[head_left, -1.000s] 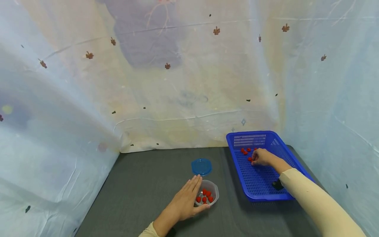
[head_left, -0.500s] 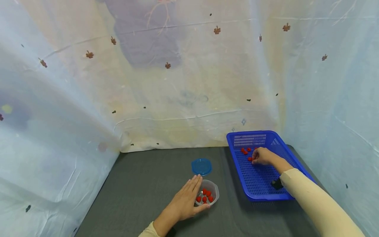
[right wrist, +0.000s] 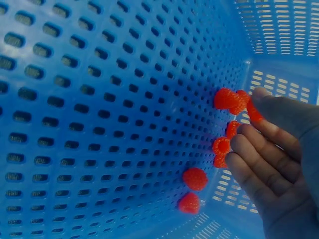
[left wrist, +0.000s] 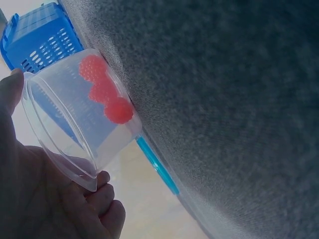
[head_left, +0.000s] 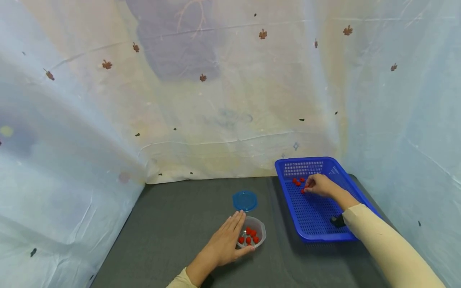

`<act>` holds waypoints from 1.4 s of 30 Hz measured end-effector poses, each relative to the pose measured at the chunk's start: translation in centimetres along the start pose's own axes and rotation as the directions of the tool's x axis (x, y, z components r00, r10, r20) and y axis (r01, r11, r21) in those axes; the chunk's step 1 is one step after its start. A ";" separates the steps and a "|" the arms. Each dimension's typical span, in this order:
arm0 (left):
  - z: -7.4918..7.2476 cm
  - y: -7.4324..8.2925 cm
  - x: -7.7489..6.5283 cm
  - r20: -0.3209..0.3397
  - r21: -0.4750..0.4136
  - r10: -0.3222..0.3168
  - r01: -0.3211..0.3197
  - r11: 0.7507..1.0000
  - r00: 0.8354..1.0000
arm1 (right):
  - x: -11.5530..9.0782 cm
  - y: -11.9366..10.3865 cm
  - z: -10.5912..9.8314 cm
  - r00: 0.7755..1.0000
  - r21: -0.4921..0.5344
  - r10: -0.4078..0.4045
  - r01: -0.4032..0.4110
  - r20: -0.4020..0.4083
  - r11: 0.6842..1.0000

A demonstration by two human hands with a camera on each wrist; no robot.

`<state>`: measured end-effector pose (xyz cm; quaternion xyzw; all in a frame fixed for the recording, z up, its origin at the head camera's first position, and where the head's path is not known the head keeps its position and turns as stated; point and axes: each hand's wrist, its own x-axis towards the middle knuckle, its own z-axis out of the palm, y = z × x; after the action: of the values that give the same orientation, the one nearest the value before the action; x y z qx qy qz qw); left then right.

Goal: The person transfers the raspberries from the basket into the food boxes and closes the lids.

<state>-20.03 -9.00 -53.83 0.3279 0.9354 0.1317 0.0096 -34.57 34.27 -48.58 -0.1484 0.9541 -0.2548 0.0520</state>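
Note:
My left hand (head_left: 225,242) lies along the left side of a clear plastic tub (head_left: 262,232), its fingers straight and together. The thumb touches the tub's near rim in the left wrist view. Several red raspberries (left wrist: 118,110) lie at the bottom of the tub. Inside a blue perforated basket (head_left: 299,230), my right hand (head_left: 322,186) pinches a raspberry (right wrist: 254,111) between thumb and index finger. More raspberries (right wrist: 195,179) lie on the basket floor around the fingertips. Part of the held berry is hidden by the thumb.
A round blue lid (head_left: 245,201) lies on the dark grey table cloth (head_left: 173,224) behind the tub. A black wrist device (head_left: 337,221) shows at the right sleeve. Pale patterned sheeting (head_left: 223,120) hangs at the back and both sides.
My right hand has shifted slightly within the basket and risen a little at the berries. My left hand and the tub keep their places; the head view has tilted slightly.

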 end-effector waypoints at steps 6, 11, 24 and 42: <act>0.1 -0.1 0.0 0.004 0.000 -0.001 0.001 1.000 1.000 | 0.2 -1.0 -0.1 0.996 -0.003 -0.043 0.043 -0.083 0.999; 0.1 -0.1 0.0 -0.007 0.003 0.010 -0.010 1.000 1.000 | 0.3 -1.7 0.0 0.991 -0.006 -0.076 0.076 -0.107 0.997; 0.1 -0.1 0.0 -0.006 0.013 0.012 -0.012 1.000 1.000 | -0.2 -3.8 -0.4 0.975 0.022 -0.140 0.145 -0.174 0.989; 0.0 -0.1 0.0 -0.006 0.006 0.010 -0.010 1.000 1.000 | -1.6 -8.8 -0.6 0.953 0.055 -0.240 0.254 -0.186 0.966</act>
<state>-20.04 -9.06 -53.84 0.3321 0.9342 0.1297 0.0052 -30.88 27.77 -43.55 -0.2412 0.9182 -0.3085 -0.0600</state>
